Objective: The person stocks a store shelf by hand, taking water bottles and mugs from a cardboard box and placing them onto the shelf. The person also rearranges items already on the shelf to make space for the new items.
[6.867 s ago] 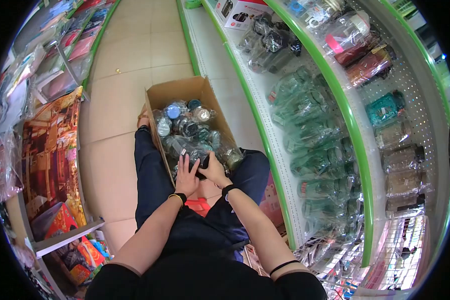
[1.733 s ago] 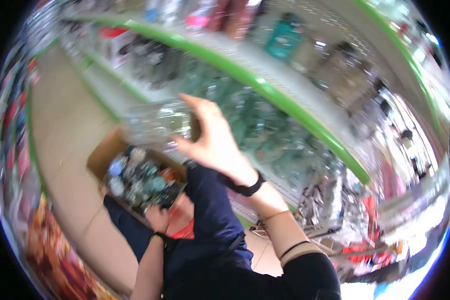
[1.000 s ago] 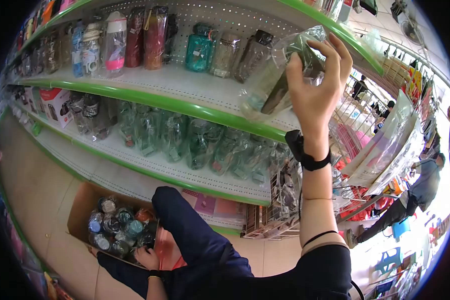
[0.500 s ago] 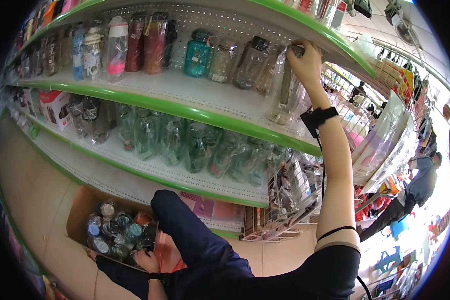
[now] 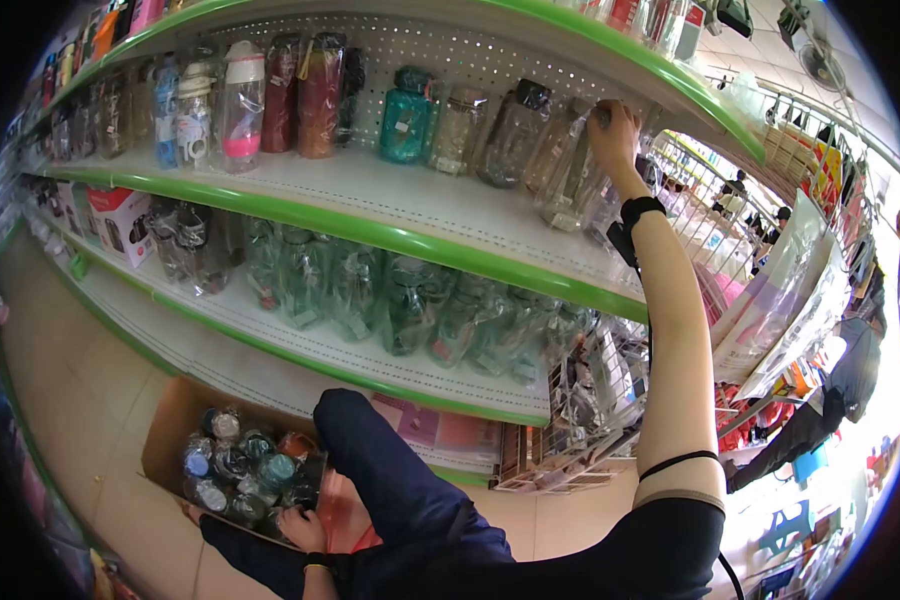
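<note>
On the upper shelf at the right, my right hand [image 5: 616, 138] is closed round the top of a clear plastic-wrapped bottle [image 5: 573, 185]. The bottle stands close beside other wrapped bottles, among them one with a black lid [image 5: 515, 135] and a teal one [image 5: 407, 118]. Down at the floor, my left hand [image 5: 302, 527] has curled fingers at the near right corner of a cardboard box [image 5: 170, 425]. Several wrapped bottles [image 5: 232, 462] stand in that box, next to the fingers. What lies under those fingers is hidden.
Green-edged shelving [image 5: 370, 232] spans the front. Greenish wrapped bottles [image 5: 355, 285] line the lower shelf, with a boxed item [image 5: 120, 225] at left. A wire rack [image 5: 560, 455] adjoins the shelf end. My bent knee [image 5: 345, 410] is beside the box. Another person [image 5: 850, 370] is at far right.
My right hand has moved the clear bottle a little deeper into the upper shelf, toward its neighbours. The view has shifted slightly. My left hand has stayed at the box.
</note>
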Demonstrator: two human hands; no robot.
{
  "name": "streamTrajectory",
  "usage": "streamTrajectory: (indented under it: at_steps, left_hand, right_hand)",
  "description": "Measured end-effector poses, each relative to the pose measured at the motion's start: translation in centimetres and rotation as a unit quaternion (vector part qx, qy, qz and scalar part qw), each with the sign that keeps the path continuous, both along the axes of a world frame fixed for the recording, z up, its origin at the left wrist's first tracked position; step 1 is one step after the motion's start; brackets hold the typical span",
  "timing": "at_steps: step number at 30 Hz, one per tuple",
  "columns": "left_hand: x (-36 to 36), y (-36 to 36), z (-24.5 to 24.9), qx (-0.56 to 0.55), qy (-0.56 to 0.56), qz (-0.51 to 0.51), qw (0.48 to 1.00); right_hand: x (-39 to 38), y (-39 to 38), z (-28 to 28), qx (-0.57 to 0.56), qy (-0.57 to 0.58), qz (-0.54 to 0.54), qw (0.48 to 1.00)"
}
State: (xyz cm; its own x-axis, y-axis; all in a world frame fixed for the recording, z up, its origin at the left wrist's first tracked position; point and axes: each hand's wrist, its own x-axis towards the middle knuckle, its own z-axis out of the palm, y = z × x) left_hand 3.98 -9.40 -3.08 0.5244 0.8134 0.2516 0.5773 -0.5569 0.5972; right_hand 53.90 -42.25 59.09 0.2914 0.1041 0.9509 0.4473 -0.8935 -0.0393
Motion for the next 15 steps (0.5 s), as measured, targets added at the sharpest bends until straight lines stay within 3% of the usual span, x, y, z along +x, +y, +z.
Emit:
streamTrajectory:
  at_steps: [6,8,11,15]
  left_hand:
    - [0.0,0.1,0.0,0.008,0.009,-0.009,1.000]
    - [-0.1,0.0,0.5,0.006,0.012,-0.011,1.000]
    - [0.0,0.1,0.3,-0.001,0.012,-0.012,1.000]
    - [0.0,0.9,-0.1,-0.053,0.034,-0.018,0.998]
  right_hand:
    - [0.6,-0.4,0.5,-0.009,0.061,0.008,0.998]
    - [-1.6,0.7,0.1,-0.011,0.096,-0.091,0.991]
    - [-2.2,1.1,-0.2,-0.064,0.078,-0.153,0.983]
    - [-3.3,1.9,-0.5,-0.021,0.066,-0.171,0.983]
